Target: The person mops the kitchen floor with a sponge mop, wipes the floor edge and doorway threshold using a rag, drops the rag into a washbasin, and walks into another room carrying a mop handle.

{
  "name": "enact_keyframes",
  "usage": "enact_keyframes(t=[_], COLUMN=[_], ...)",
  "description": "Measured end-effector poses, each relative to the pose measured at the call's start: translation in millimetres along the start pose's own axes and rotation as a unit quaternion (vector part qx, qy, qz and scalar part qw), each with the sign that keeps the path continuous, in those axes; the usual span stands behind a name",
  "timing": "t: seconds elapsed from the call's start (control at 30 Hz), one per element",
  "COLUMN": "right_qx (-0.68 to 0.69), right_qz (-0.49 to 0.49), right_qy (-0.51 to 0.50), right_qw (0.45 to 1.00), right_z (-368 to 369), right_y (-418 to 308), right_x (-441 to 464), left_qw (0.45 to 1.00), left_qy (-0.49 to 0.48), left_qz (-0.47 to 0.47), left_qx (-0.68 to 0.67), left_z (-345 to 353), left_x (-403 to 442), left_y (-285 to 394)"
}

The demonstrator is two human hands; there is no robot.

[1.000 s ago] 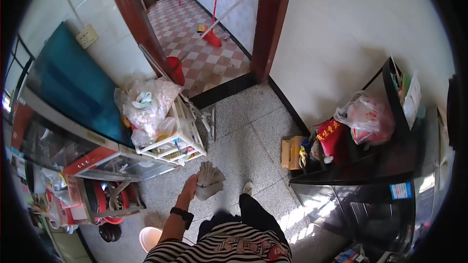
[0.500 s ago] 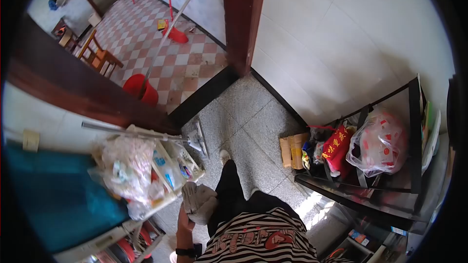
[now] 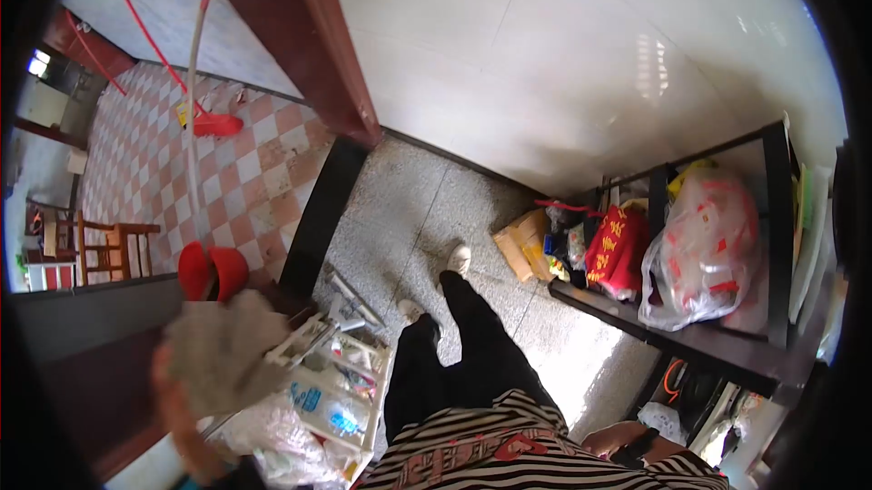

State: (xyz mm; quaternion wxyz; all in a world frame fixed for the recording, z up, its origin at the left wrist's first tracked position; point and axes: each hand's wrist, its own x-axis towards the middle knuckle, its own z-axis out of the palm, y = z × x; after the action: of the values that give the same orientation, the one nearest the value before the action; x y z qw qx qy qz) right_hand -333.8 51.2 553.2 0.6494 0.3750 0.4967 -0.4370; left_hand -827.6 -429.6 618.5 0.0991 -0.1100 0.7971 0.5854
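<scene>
A wooden chair [image 3: 120,234] stands on the checkered floor [image 3: 136,149], near a red bucket [image 3: 230,270]. A bulging plastic bag [image 3: 713,249] rests on the dark rack [image 3: 778,240] beside a red bag [image 3: 634,258] (yellow characters [image 3: 609,247] on its front).

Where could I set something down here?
Bare grey floor lies beyond the shoes, between the black threshold, white wall and cardboard box. Near the left hand, the white rack is crowded with plastic bags; the dark shelf on the right is packed too.
</scene>
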Motion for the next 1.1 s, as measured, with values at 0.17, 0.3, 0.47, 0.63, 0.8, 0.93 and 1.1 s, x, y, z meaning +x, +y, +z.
enact_keyframes(t=[0.17,0.3,0.47,0.63,0.8,0.93,1.1], right_qx=[-0.006,-0.036,-0.195,-0.074,-0.043,-0.036,0.042], right_qz=[0.042,0.108,0.124,-0.384,-0.409,-0.364,-0.272], right_qy=[-0.073,-0.161,-0.145,0.376,0.392,0.439,0.47], right_qw=[0.996,0.98,0.962,0.84,0.823,0.821,0.839], right_z=[-42,-82,-166,-205,-230,-261,-286], right_y=[-16,-42,-141,-257,-341,-316,-274], right_x=[4,8,76,209,265,312,369], left_qw=[0.989,0.97,0.914,0.846,0.795,0.746,0.756], left_qy=[-0.035,-0.135,-0.379,-0.509,-0.529,-0.58,-0.441], left_qz=[0.116,0.166,0.081,0.109,0.099,0.153,0.365], left_qx=[0.09,0.112,0.123,0.115,0.28,0.288,0.316], left_z=[52,142,302,489,629,739,844], left_x=[126,240,390,442,374,320,221], left_y=[141,195,105,-157,-342,-437,-470])
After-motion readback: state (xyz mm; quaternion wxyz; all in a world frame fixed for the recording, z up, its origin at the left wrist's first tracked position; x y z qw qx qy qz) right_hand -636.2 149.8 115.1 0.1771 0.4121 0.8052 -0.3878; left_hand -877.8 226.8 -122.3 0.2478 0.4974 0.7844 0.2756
